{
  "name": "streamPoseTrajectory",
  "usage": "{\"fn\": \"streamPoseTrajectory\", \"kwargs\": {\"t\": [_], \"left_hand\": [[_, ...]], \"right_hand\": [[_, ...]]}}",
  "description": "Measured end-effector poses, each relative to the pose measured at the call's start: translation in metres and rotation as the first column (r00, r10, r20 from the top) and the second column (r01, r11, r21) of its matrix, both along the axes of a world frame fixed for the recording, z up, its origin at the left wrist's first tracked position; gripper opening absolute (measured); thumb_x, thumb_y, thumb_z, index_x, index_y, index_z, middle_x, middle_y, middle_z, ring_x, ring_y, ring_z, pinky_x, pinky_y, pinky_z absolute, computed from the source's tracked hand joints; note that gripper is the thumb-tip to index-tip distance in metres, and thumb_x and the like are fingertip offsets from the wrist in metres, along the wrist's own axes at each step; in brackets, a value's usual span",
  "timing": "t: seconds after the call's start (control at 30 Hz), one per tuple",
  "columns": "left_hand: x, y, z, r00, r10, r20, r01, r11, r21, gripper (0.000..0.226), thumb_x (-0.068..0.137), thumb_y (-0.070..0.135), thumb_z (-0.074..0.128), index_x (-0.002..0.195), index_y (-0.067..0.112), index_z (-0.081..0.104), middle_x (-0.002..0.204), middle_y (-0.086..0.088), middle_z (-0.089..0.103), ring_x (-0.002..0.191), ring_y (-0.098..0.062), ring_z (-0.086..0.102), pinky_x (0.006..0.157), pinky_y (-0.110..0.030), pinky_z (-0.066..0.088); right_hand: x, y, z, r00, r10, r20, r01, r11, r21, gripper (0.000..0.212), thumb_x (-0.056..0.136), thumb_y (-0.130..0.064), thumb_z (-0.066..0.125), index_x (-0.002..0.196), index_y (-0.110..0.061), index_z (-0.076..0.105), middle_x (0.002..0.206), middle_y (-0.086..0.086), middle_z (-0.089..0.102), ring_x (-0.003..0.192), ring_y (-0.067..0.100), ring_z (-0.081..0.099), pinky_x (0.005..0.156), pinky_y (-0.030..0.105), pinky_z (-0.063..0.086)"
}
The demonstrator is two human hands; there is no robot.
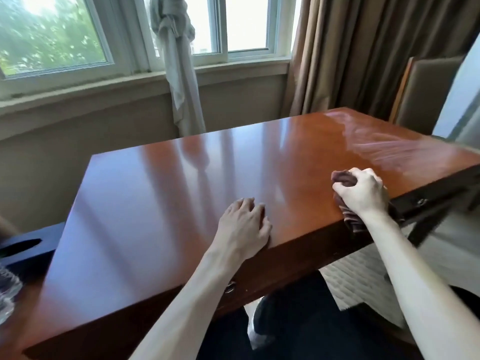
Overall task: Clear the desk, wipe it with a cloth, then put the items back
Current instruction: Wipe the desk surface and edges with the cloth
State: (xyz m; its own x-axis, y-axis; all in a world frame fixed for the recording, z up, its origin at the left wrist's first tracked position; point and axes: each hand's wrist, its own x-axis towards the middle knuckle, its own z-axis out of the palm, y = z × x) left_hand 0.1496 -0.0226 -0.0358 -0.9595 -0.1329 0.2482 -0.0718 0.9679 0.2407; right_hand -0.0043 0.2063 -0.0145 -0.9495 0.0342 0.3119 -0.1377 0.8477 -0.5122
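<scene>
A glossy reddish-brown wooden desk (181, 198) fills the middle of the view, its top bare. My right hand (363, 193) is shut on a bunched brown cloth (342, 178) near the desk's front right edge; part of the cloth hangs over the edge below my wrist. Wet streaks (389, 149) show on the desk's far right corner. My left hand (244, 224) rests flat on the desk near the front edge, fingers spread, holding nothing.
A dark tissue box (23, 248) and a crinkled clear plastic thing (7, 292) sit low at the left beside the desk. A window and tied white curtain (179, 74) are behind; brown drapes (363, 48) and a padded chair back (426, 92) stand at the right.
</scene>
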Motion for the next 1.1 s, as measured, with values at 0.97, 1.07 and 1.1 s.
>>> {"fn": "streamPoseTrajectory", "kwargs": {"t": [0.97, 1.07, 1.1], "left_hand": [[-0.300, 0.037, 0.002, 0.946, -0.323, 0.004, 0.323, 0.946, 0.009, 0.049, 0.098, 0.046, 0.044, 0.146, 0.034, 0.044, 0.154, 0.006, 0.041, 0.145, -0.015, 0.030, 0.113, -0.034, 0.033], [-0.358, 0.023, 0.000, 0.945, -0.326, 0.020, 0.325, 0.945, 0.036, 0.053, 0.098, 0.049, 0.041, 0.149, 0.032, 0.043, 0.155, 0.004, 0.040, 0.146, -0.017, 0.028, 0.114, -0.036, 0.032], [-0.365, 0.021, -0.004, 0.947, -0.318, 0.038, 0.316, 0.948, 0.048, 0.056, 0.098, 0.052, 0.036, 0.149, 0.031, 0.042, 0.156, 0.003, 0.038, 0.146, -0.017, 0.027, 0.116, -0.036, 0.030]], "right_hand": [[-0.169, 0.002, -0.017, 0.967, 0.244, -0.077, -0.219, 0.944, 0.245, 0.030, 0.081, -0.049, 0.061, 0.102, -0.027, 0.064, 0.106, -0.006, 0.056, 0.101, 0.022, 0.051, 0.082, 0.037, 0.047], [-0.231, -0.001, -0.010, 0.978, 0.206, -0.041, -0.196, 0.966, 0.167, 0.030, 0.081, -0.052, 0.061, 0.100, -0.029, 0.064, 0.103, -0.006, 0.055, 0.100, 0.021, 0.054, 0.084, 0.038, 0.052], [-0.247, 0.001, -0.008, 0.991, 0.130, -0.044, -0.122, 0.980, 0.156, 0.029, 0.082, -0.051, 0.061, 0.098, -0.027, 0.064, 0.103, -0.005, 0.055, 0.101, 0.023, 0.054, 0.084, 0.039, 0.054]]}}
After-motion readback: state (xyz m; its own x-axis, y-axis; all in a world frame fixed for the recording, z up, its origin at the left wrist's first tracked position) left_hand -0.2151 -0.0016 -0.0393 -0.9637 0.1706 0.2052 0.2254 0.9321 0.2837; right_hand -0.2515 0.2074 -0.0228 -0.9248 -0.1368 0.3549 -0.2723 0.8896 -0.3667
